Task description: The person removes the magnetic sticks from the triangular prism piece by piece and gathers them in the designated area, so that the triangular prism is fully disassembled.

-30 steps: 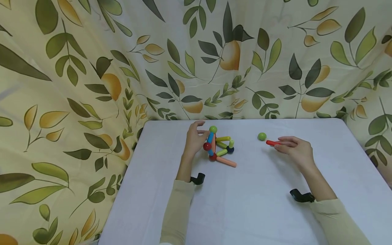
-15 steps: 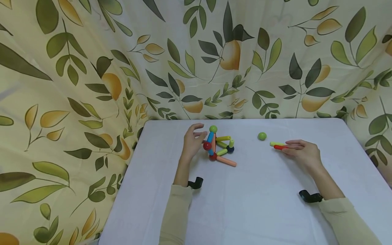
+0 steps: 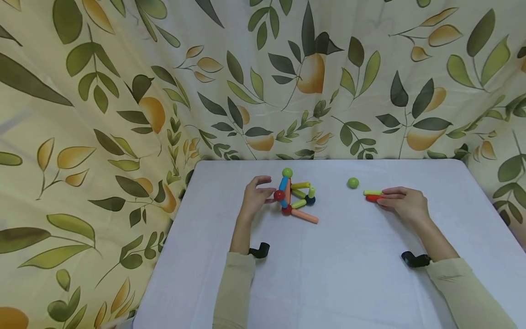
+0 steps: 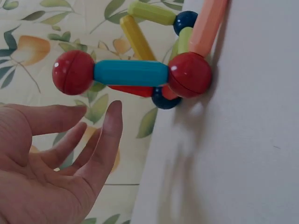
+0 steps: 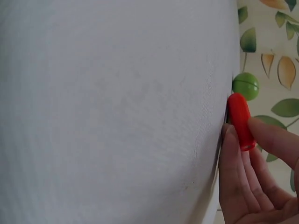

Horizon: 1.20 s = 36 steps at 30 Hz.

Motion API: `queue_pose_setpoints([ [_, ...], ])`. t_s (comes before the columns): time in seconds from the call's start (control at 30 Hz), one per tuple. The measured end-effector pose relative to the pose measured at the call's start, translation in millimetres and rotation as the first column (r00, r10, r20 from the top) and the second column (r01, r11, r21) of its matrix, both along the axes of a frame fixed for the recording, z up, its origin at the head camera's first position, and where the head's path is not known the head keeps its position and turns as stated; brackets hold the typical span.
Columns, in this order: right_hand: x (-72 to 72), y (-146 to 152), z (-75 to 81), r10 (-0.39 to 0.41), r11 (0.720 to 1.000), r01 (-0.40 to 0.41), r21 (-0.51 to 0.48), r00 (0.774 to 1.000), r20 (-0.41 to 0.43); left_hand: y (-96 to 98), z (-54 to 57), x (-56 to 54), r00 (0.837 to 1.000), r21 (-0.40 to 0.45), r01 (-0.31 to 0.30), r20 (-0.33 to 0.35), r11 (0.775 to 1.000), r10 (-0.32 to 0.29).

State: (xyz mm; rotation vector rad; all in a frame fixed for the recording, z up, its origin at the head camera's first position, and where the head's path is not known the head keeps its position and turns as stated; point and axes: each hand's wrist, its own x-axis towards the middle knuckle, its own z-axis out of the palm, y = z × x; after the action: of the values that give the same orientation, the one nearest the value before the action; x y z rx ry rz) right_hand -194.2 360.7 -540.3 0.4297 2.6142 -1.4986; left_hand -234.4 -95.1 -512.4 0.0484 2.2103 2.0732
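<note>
On the white table (image 3: 328, 274) we see a model (image 3: 288, 191) of coloured sticks and balls, in which a blue stick (image 4: 131, 73) joins 2 red balls (image 4: 73, 72). Just left of the model is the left hand (image 3: 254, 201), thumb and fingers well parted, loosely bent and holding nothing; the left wrist view shows us a gap between its fingertips and the model. Well right of the model, the right hand (image 3: 407, 205) pinches a red stick (image 3: 373, 198) between thumb and fingertips. Also well right of the model we see a yellow-green stick (image 3: 372, 193) alongside the red stick; we cannot tell whether those 2 touch. A green ball (image 3: 353, 183) sits right of the model, between it and the right hand.
</note>
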Motion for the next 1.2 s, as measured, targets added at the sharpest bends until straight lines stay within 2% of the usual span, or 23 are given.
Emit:
queue_pose_setpoints([
  [0.07, -1.0, -1, -0.3, -0.013, 0.999, 0.013, -0.041, 1.000, 0.002, -2.3, -5.5, 0.5, 0.999, 0.027, 0.019, 0.037, 0.999, -0.020],
  [0.17, -1.9, -2, -0.1, -0.026, 0.999, 0.026, -0.038, 1.000, 0.002, -4.9, -12.0, 1.4, 0.996, 0.032, 0.047, 0.075, 0.998, -0.049],
  [0.37, 2.7, -13, 12.1, -0.043, 0.988, 0.050, 0.147, 0.998, -0.053, -4.8, -19.1, 5.9, 0.986, 0.003, 0.076, 0.146, 0.997, -0.076],
  [0.5, 8.7, -32, 28.0, 0.004, 0.978, 0.023, 0.205, 0.991, -0.133, -2.7, -20.6, 9.2, 0.979, -0.014, 0.095, 0.184, 0.995, -0.091],
  [0.63, 11.8, -55, 39.1, 0.100, 0.987, -0.075, 0.139, 0.978, -0.183, -1.6, -22.5, 12.3, 0.974, 0.011, 0.098, 0.206, 0.995, -0.098],
  [0.77, 11.2, -77, 42.2, 0.194, 0.979, -0.180, 0.095, 0.967, -0.165, 1.9, -26.8, 14.3, 0.966, 0.079, 0.103, 0.230, 0.992, -0.119],
  [0.87, 7.9, -95, 40.5, 0.293, 0.955, -0.284, 0.090, 0.949, -0.118, 5.6, -31.0, 15.5, 0.962, 0.102, 0.095, 0.245, 0.990, -0.118],
  [1.0, 2.6, -119, 32.6, 0.428, 0.902, -0.424, 0.080, 0.902, -0.050, 11.2, -34.9, 17.7, 0.963, 0.112, 0.066, 0.254, 0.992, -0.093],
  [1.1, 0.9, -136, 25.2, 0.484, 0.872, -0.480, 0.090, 0.874, -0.027, 16.0, -37.0, 19.2, 0.962, 0.122, 0.046, 0.260, 0.991, -0.077],
  [1.2, 1.2, -153, 19.1, 0.505, 0.858, -0.499, 0.120, 0.863, -0.025, 20.6, -39.0, 19.4, 0.959, 0.149, 0.029, 0.273, 0.988, -0.069],
])
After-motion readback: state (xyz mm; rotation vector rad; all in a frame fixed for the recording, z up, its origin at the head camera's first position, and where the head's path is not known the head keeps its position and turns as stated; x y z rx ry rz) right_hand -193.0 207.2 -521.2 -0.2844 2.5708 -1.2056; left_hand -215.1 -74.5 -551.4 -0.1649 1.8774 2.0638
